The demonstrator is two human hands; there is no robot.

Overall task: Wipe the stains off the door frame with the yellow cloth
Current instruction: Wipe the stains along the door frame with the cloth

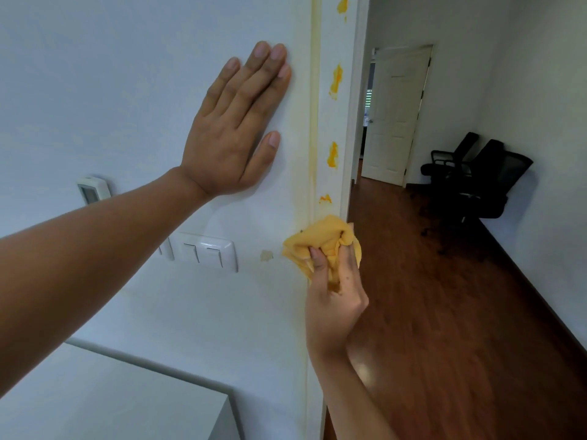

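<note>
The white door frame (pixel 330 122) runs top to bottom right of centre. Several orange-yellow stains mark it, one near the top (pixel 342 4), one below that (pixel 336 81), one at mid height (pixel 332 155) and a small one lower down (pixel 325 198). A faint yellow smear follows the frame's left edge. My right hand (pixel 333 300) is shut on the bunched yellow cloth (pixel 320 242), pressed against the frame just below the lowest stain. My left hand (pixel 235 128) lies flat and open on the white wall, left of the frame.
A white switch plate (pixel 206 252) sits on the wall left of the cloth, beside a small beige mark (pixel 266 255). A white cabinet top (pixel 111 398) is at the lower left. Through the doorway lie brown wood floor (pixel 444 312), black office chairs (pixel 476 182) and a white door (pixel 394 115).
</note>
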